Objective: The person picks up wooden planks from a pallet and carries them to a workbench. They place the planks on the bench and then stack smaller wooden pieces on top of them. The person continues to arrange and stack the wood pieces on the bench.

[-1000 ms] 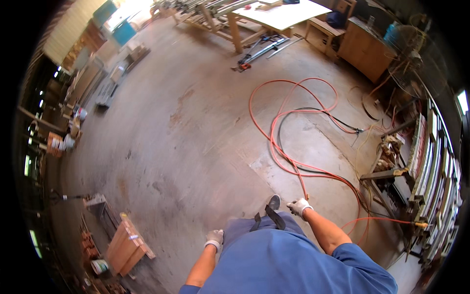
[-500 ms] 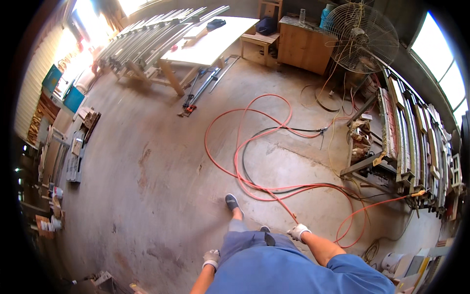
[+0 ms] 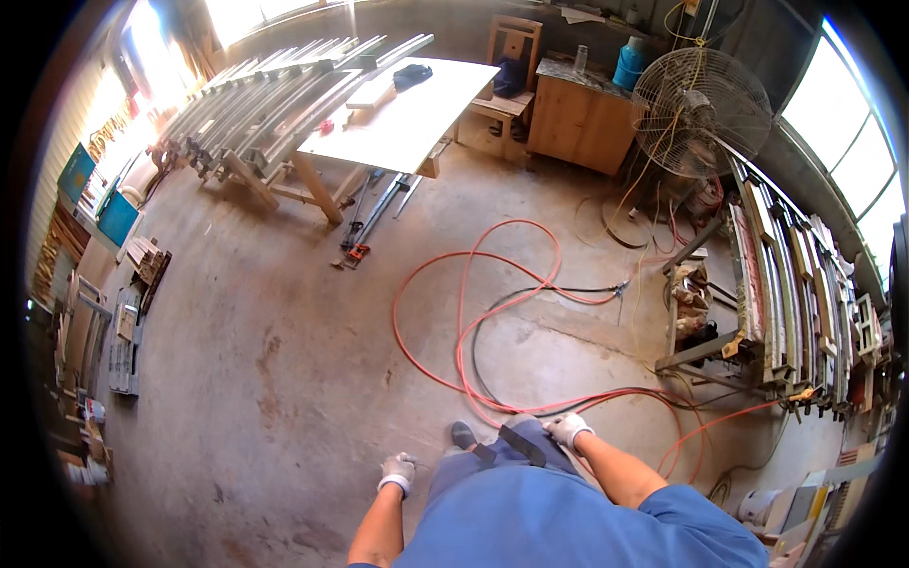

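A dark flat tool [image 3: 523, 445] sits gripped in the gloved right hand [image 3: 569, 429] above the orange hose [image 3: 461, 322], while the gloved left hand [image 3: 398, 470] hangs loosely curled, holding nothing, teal rectangular boards [image 3: 95, 194] leaning far left.

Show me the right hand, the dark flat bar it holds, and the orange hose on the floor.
right hand [image 3: 569, 429]: head view, back of the white glove.
dark flat bar [image 3: 522, 445]: head view, middle of its length.
orange hose [image 3: 461, 312]: head view, a loop lying on the concrete floor.

left hand [image 3: 398, 470] gloved, empty | right hand [image 3: 569, 429] holds dark flat tool [image 3: 522, 445]
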Motion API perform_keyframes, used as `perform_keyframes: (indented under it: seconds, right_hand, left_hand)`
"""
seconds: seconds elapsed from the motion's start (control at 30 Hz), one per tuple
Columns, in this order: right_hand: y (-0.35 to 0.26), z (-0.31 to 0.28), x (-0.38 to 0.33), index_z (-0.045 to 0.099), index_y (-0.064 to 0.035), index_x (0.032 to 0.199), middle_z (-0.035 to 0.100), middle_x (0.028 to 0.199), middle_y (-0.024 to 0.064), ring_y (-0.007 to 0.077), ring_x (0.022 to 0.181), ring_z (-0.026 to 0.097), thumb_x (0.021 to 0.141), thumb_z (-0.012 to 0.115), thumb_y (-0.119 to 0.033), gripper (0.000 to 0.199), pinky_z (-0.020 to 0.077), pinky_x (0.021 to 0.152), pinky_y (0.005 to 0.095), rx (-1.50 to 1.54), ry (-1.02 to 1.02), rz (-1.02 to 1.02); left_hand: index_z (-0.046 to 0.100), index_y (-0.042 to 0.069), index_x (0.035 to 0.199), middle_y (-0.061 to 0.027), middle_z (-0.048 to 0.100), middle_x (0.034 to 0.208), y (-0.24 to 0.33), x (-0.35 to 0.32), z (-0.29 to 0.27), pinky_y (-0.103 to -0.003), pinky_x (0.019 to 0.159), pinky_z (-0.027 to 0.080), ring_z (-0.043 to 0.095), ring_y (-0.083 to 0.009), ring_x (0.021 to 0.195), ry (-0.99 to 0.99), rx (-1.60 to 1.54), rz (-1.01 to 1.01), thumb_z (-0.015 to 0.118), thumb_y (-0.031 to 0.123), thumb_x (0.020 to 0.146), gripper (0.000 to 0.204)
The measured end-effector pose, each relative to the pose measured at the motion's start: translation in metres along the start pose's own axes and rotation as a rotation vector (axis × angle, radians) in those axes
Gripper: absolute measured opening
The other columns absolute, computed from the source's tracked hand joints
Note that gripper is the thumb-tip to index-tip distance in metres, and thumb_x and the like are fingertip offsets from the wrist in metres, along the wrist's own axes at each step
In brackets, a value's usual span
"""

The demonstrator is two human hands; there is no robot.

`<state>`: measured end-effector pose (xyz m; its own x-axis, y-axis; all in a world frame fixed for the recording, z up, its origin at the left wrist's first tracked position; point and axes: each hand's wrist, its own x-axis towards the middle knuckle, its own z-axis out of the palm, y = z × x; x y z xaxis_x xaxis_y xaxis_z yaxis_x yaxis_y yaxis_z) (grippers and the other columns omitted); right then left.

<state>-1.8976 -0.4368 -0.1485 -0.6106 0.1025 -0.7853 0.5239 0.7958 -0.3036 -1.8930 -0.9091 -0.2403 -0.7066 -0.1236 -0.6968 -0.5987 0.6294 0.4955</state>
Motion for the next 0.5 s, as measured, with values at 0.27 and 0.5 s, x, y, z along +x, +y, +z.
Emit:
perform_keyframes:
  seconds: [0.27, 0.5]
  right_hand:
    - [0.016, -0.024, 0.077, 0.067, -0.0157, 0.131, 0.065, 0.137, 0.0126, 0.0272, 0.129, 0.060, 0.108, 0.038, -0.039, 0.045, 0.0459, 0.109, 0.0379, -0.542, -0.064, -0.164]
    - [-0.004, -0.075, 0.134, 0.067, -0.0115, 0.132, 0.062, 0.141, 0.0140, 0.0286, 0.131, 0.058, 0.107, 0.041, -0.042, 0.047, 0.0470, 0.107, 0.0366, -0.640, -0.228, -0.218]
  left_hand:
    - [0.074, -0.001, 0.104, -0.0074, 0.071, 0.084, 0.060, 0.017, -0.026, -0.029, 0.063, 0.054, 0.065, -0.0147, 0.070, 0.106, -0.417, -0.076, 0.053, -0.007, 0.092, 0.025]
    - [0.075, 0.010, 0.120, -0.0097, 0.074, 0.122, 0.020, -0.010, 0.034, -0.039, 0.092, 0.058, 0.070, -0.0257, 0.114, -0.025, 0.323, 0.046, 0.058, 0.016, 0.098, 0.028]
